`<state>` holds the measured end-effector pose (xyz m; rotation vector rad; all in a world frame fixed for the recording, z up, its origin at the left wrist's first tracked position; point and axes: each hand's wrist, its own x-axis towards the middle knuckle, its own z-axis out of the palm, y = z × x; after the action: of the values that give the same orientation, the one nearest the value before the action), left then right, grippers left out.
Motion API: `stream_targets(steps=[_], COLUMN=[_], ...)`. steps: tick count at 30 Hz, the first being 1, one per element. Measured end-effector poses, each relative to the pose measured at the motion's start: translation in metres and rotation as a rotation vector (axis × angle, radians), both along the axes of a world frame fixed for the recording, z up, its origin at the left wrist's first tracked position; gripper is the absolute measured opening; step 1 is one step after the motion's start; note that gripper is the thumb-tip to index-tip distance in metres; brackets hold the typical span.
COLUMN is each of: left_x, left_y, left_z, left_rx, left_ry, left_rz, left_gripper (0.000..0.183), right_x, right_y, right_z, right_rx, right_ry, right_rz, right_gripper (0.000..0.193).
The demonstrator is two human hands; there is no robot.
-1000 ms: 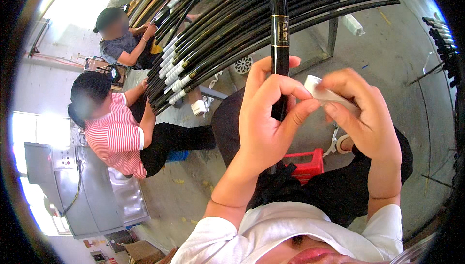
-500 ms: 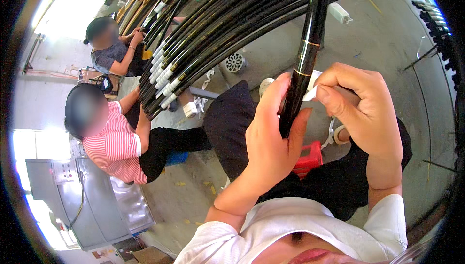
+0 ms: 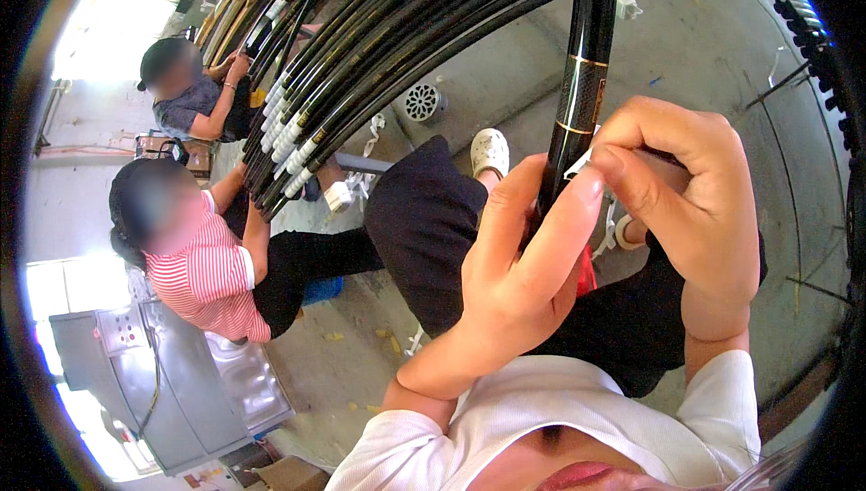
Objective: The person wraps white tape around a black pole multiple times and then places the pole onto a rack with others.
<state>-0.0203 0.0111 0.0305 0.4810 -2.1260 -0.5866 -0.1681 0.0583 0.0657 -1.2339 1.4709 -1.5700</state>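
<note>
A glossy black pole (image 3: 588, 31) with thin gold rings stands up through the middle of the view, its lower end inside my left hand (image 3: 510, 284). The fingers of that hand wrap round the pole, and its thumb presses near a small white strip (image 3: 577, 165). Between thumb and forefinger, my right hand (image 3: 699, 193) pinches this strip against the side of the pole, just below the lower gold ring. Most of the strip is hidden by my fingertips, so its length cannot be seen.
At upper left lies a row of long black poles (image 3: 424, 49) with white-wrapped ends (image 3: 293, 153). Two people work beside them, one in a striped shirt (image 3: 203, 261), one in a dark top (image 3: 194, 112). A grey metal cabinet (image 3: 194, 374) stands lower left; more poles (image 3: 816, 49) line the right.
My right hand has brought the white strip up against the pole. My left thumb has moved up beside it. The pole stands a little more upright, and the surroundings have shifted slightly left.
</note>
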Motion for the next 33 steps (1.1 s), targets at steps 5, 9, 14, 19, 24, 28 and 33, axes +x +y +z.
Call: stream_targets(steps=[5, 9, 14, 19, 24, 28, 33], left_x=[0.003, -0.003, -0.008, -0.008, -0.008, -0.009, -0.010], left_y=[-0.001, 0.002, 0.002, 0.003, 0.004, 0.005, 0.005], left_z=[0.003, -0.001, -0.002, -0.005, -0.009, -0.008, -0.011], left_rx=[-0.114, -0.051, -0.021, -0.007, 0.005, 0.009, 0.011], left_ry=[-0.151, -0.022, 0.058, 0.074, 0.117, 0.126, 0.155], left_rz=[0.055, 0.031, 0.049, 0.039, 0.022, 0.007, 0.009], left_gripper=[0.052, 0.051, 0.051, 0.052, 0.053, 0.054, 0.053], right_x=[-0.005, -0.004, -0.005, -0.007, -0.005, -0.007, -0.008], right_y=[0.001, 0.003, 0.002, 0.003, 0.004, 0.005, 0.004], right_z=[-0.004, -0.002, -0.005, -0.005, -0.004, -0.003, -0.005], right_rx=[0.020, 0.040, 0.029, 0.025, 0.041, 0.033, 0.012], right_ry=[0.068, 0.035, 0.004, 0.004, -0.070, -0.060, -0.044], right_rz=[-0.004, -0.008, 0.019, 0.034, 0.041, 0.038, 0.045], right_gripper=[0.023, 0.023, 0.023, 0.023, 0.024, 0.024, 0.023])
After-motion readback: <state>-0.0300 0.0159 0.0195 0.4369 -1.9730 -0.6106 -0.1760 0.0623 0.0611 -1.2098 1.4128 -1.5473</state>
